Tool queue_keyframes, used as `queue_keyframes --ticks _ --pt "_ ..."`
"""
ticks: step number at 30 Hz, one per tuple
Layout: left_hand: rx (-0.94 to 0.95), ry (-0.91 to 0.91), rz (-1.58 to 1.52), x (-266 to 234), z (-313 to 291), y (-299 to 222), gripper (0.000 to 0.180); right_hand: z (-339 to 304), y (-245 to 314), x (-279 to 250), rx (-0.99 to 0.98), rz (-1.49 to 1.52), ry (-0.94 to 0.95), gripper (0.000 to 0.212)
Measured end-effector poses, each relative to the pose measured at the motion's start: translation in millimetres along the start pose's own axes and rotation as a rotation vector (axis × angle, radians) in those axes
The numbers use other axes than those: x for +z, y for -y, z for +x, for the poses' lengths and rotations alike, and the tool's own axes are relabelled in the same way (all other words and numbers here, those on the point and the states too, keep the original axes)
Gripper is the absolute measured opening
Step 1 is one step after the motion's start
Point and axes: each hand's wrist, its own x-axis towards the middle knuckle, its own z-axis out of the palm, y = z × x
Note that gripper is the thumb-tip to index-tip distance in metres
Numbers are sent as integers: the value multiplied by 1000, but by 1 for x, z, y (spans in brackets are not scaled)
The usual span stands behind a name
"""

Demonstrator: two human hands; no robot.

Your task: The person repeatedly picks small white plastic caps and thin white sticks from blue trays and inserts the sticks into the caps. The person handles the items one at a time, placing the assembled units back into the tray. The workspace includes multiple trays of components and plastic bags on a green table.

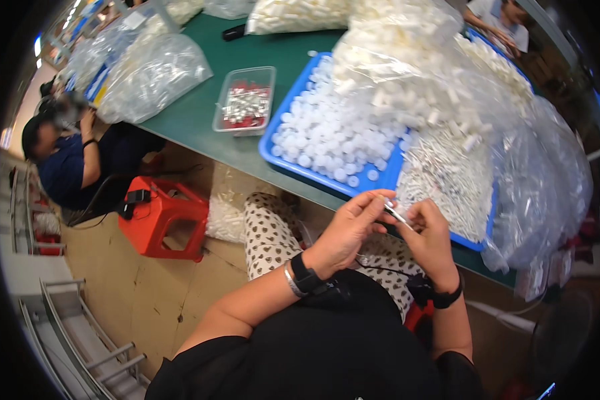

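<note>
Just over the near edge of the table, my left hand [345,233] and my right hand [430,237] meet, fingers closed in pinches. Between their fingertips is a small slim piece [398,216], silver and dark with a pale end; its exact kind is too small to make out. Both hands appear to grip it. Right behind them lies a heap of small thin white and silvery parts [443,180] in a blue tray [271,141]. Round translucent white caps [327,133] fill the tray's left part.
A clear plastic box [220,120] of red and silver small parts stands left of the tray on the green table [187,130]. Large bags of white pieces [407,60] crowd the back and right. A red stool [160,220] and a seated person [70,157] are at left.
</note>
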Motion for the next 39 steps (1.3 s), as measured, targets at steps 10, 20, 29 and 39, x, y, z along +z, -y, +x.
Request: queue_keyframes --ticks 10,20,29,39 --pt "71 -7 303 5 -3 9 31 -8 5 -4 -46 65 25 15" --pt "-215 48 193 -2 -2 0 35 -8 6 -24 444 657 343 13" --pt "-164 128 299 3 2 8 44 -7 1 -37 360 380 392 17" --pt "-252 175 91 7 -1 13 16 71 -93 -124 -109 -723 -215 18"
